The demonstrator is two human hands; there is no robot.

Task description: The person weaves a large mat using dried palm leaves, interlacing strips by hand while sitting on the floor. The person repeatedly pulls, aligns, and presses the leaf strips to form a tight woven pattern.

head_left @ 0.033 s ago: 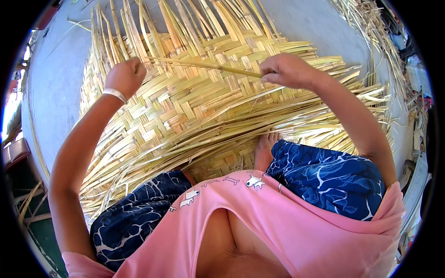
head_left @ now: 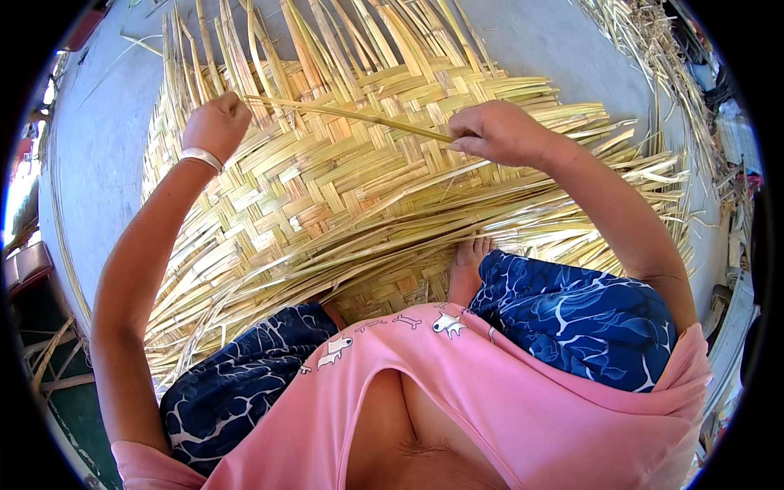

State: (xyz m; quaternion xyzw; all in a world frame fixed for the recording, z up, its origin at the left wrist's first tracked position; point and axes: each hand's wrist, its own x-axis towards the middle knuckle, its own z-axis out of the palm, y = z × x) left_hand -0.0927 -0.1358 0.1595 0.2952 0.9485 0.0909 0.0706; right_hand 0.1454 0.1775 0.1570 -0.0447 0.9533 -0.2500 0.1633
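A long, flat, pale-yellow reed strip (head_left: 351, 113) is stretched between my two hands above a woven reed mat (head_left: 282, 184). My left hand (head_left: 216, 126), with a pale bangle at the wrist, is closed round the strip's left end. At the other end my right hand (head_left: 496, 133) pinches it between thumb and fingers. The strip slopes slightly down to the right. Under it the mat shows a diagonal weave, and unwoven reed ends (head_left: 327, 41) stick out along its far edge. Several loose strips (head_left: 367, 224) lie across the mat's near part.
My bare foot (head_left: 469, 260) rests on the mat's near part, between my bent legs in blue patterned cloth. A heap of dry reeds (head_left: 645, 49) lies on the grey floor (head_left: 98, 147) at the far right. A brown box-like object (head_left: 28, 269) is at the left rim.
My right hand has moved a little nearer and to the left. My left hand has shifted slightly away and left. The strip between them now slopes more steeply.
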